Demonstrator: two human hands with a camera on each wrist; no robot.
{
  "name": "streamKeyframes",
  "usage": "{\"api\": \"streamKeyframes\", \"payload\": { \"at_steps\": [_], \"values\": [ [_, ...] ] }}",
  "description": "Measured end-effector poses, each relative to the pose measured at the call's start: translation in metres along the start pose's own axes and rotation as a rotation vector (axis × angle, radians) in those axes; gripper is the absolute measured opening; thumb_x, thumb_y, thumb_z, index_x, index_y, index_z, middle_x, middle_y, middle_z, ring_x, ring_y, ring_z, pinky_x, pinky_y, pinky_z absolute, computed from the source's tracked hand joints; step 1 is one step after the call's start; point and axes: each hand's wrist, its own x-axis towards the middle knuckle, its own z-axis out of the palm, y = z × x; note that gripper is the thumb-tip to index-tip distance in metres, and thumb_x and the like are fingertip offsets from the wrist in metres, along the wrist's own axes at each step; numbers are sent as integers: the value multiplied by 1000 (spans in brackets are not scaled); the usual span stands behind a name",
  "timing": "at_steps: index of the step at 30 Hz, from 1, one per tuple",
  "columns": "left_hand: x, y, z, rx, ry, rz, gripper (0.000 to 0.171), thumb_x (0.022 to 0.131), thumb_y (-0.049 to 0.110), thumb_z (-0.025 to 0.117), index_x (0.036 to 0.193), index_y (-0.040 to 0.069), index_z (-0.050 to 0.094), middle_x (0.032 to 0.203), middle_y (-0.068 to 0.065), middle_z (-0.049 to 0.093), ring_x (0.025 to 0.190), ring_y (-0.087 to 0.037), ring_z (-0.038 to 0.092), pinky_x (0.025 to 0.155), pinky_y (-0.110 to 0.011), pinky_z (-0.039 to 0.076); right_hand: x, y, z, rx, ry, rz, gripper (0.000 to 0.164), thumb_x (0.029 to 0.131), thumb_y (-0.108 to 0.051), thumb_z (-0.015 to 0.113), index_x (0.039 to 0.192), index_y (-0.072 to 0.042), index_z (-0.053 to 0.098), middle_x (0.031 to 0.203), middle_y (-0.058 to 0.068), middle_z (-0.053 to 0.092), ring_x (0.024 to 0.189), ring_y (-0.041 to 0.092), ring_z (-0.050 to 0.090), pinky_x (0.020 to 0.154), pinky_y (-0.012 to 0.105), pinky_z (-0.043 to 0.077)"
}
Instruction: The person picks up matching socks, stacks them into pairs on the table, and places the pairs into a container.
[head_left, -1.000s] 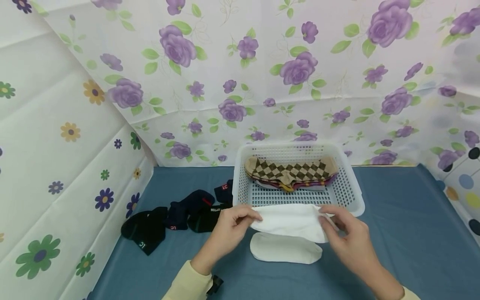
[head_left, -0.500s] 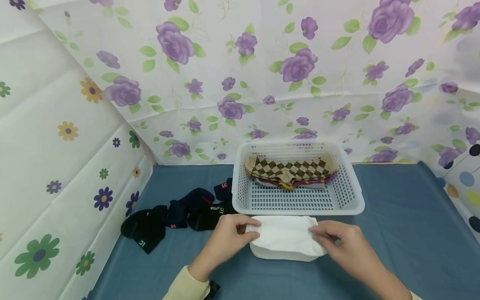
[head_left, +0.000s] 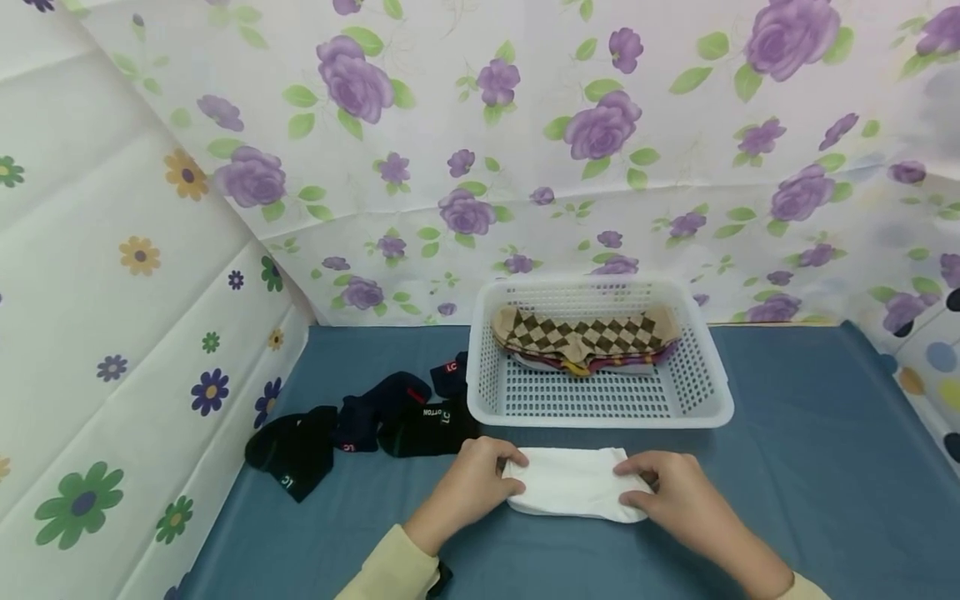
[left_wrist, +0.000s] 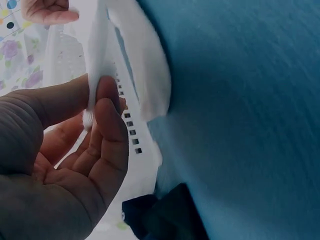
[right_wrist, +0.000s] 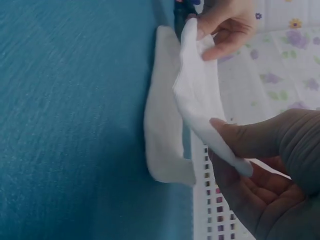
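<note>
A white sock (head_left: 570, 477) is stretched flat between both hands in front of the basket. My left hand (head_left: 480, 482) pinches one end between thumb and fingers, and my right hand (head_left: 670, 493) pinches the other. A second white sock (right_wrist: 162, 110) lies on the blue cloth; in the right wrist view it is beside the held one, while in the head view the held sock covers nearly all of it. From the left wrist view, the thumb (left_wrist: 60, 102) and fingers grip the thin edge of the sock.
Behind the socks stands a white perforated basket (head_left: 600, 421) with a stack of folded socks (head_left: 585, 337), a brown argyle pair on top. Several dark socks (head_left: 296, 450) lie to the left on the blue cloth (head_left: 795, 433). A floral sheet (head_left: 525, 167) hangs behind.
Both hands have brought the held sock down and toward me, away from the basket's front rim, over the second sock. Most of that lower sock is now covered.
</note>
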Motion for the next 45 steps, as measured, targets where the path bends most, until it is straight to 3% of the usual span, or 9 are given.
{"api": "streamKeyframes", "payload": {
  "at_steps": [5, 13, 18, 21, 25, 28, 32, 38, 45],
  "values": [
    [5, -5, 4, 26, 2, -12, 22, 74, 13, 78, 95, 16, 73, 66, 5, 56, 55, -12, 46, 48, -25, 40, 7, 4, 6, -12, -7, 15, 30, 66, -17, 84, 92, -25, 72, 71, -13, 61, 62, 7, 46, 54, 22, 39],
    [6, -9, 9, 36, -7, -40, 24, 73, 13, 79, 95, 16, 72, 69, 5, 55, 60, -12, 46, 51, -25, 40, 13, 9, 12, -6, -53, 80, 34, 65, -11, 84, 92, -25, 71, 86, -8, 66, 68, 9, 49, 57, 25, 40],
    [6, -12, 11, 49, -4, -22, 25, 72, 14, 80, 96, 15, 72, 69, 1, 54, 59, -11, 46, 48, -24, 40, 13, 12, 14, -48, -65, 95, 35, 65, -8, 83, 93, -23, 70, 78, -8, 62, 65, 8, 49, 56, 24, 41],
    [4, -10, 10, 90, 43, 4, 24, 72, 17, 80, 95, 16, 73, 83, 1, 57, 70, -10, 49, 56, -23, 44, 11, 12, 13, -84, -56, 61, 34, 65, -11, 84, 94, -23, 70, 81, -7, 62, 70, 9, 53, 60, 27, 45],
    [-1, 0, 6, 162, 140, 36, 22, 75, 23, 79, 96, 20, 73, 101, 4, 59, 86, -10, 55, 70, -26, 49, 6, 10, 9, -154, 19, -48, 33, 66, -17, 84, 96, -22, 71, 100, -5, 66, 94, 15, 61, 78, 37, 51],
    [-6, 10, 1, 177, 167, 71, 19, 78, 23, 76, 97, 20, 72, 96, 4, 62, 80, -8, 55, 65, -23, 49, 2, 4, 6, -190, 72, -124, 34, 67, -17, 83, 98, -23, 71, 111, -4, 64, 107, 19, 59, 87, 43, 50],
    [-9, 19, 1, 171, 121, 119, 18, 81, 17, 73, 99, 16, 71, 86, 3, 63, 67, -4, 49, 54, -17, 43, 0, -4, 8, -214, 55, -222, 35, 69, -11, 81, 99, -25, 70, 113, -8, 63, 110, 15, 57, 87, 39, 51],
    [-5, 17, 9, 205, 59, 114, 23, 79, 11, 73, 102, 12, 71, 86, 1, 64, 69, -2, 52, 57, -15, 45, 1, -2, 18, -327, -26, -378, 37, 73, -11, 78, 107, -21, 70, 119, -7, 62, 113, 15, 55, 89, 36, 50],
    [0, 7, 12, 179, 7, 58, 36, 75, 7, 76, 110, 8, 68, 89, -2, 62, 68, -4, 51, 56, -17, 44, 3, 7, 22, -354, -109, -334, 43, 74, -5, 75, 116, -11, 67, 121, 2, 63, 117, 24, 54, 93, 42, 48]
  ]
}}
